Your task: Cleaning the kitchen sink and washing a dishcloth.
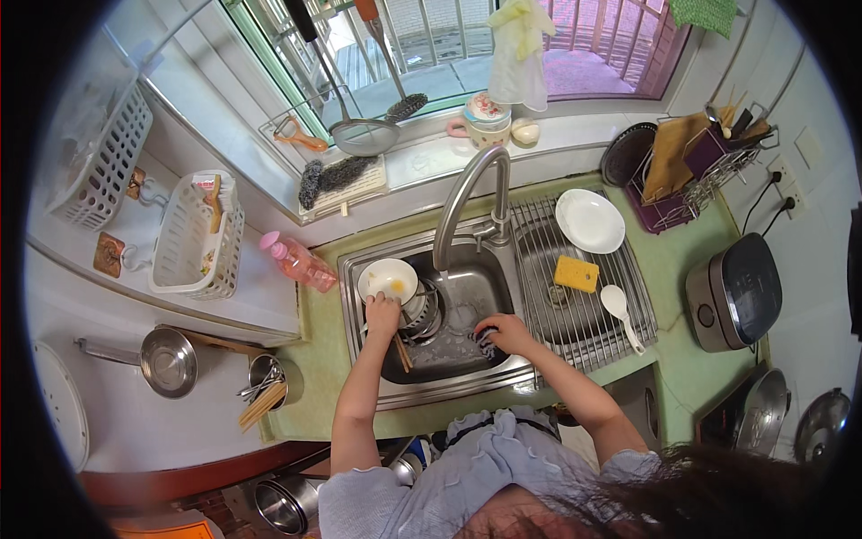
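My left hand (383,314) grips the near rim of a white bowl (389,277) with yellowish residue inside, over the left part of the steel sink (495,266). Beneath the bowl, more dishes are stacked, and wooden chopsticks (403,352) poke out of the pile. My right hand (504,333) holds a dark, crumpled scrubber (485,341) at the right side of the basin. Water runs from the curved steel faucet (448,222) between my hands. On the steel drying rack (532,323) lie a white oval plate (590,221), a yellow sponge (576,273) and a white rice paddle (616,303).
A pink soap bottle (303,264) stands left of the sink; a utensil holder (286,381) is nearer on the left. A rice cooker (734,293) and a rack with a wooden cutting board (667,158) stand right. A strainer (366,137) hangs by the window.
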A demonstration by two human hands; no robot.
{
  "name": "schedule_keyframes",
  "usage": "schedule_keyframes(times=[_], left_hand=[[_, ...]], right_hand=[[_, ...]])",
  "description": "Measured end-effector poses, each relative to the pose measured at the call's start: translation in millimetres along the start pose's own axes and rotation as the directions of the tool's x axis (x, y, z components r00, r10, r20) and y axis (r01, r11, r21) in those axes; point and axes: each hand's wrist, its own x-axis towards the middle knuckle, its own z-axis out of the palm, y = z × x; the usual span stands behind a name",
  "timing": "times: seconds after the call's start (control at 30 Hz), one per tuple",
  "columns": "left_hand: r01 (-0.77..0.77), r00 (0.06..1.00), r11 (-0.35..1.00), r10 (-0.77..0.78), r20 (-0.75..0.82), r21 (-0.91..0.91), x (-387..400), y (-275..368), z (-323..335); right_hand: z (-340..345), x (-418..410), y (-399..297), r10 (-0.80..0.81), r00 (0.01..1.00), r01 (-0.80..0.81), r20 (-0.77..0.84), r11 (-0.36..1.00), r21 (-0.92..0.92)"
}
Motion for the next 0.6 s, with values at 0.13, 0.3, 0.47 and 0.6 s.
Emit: schedule_keyframes(times=[0.13, 0.3, 0.47, 0.6], left_hand=[[-0.024, 0.999, 1.0, 0.023, 0.043, 0.018, -6, -2, 5], [-0.033, 0.998, 0.999, 0.031, -0.048, -0.042, -16, -6, -3], [-0.081, 0.988, 0.992, 0.067, -0.138, -0.093, -19, 4, -42], [-0.146, 0.97, 0.962, 0.094, -0.224, -0.232, -24, 34, -105]], right_hand=[[6, -6, -1, -0.001, 0.999, 0.001, -0.034, 1.0, 0.008], [15, -20, -10, -0.025, 0.997, 0.028, -0.068, 0.999, 0.047], [8, -35, -17, 0.025, 1.0, -0.025, -0.002, 0.998, 0.054], [20, -43, -12, 0.002, 1.0, -0.003, 0.009, 0.999, 0.046]])
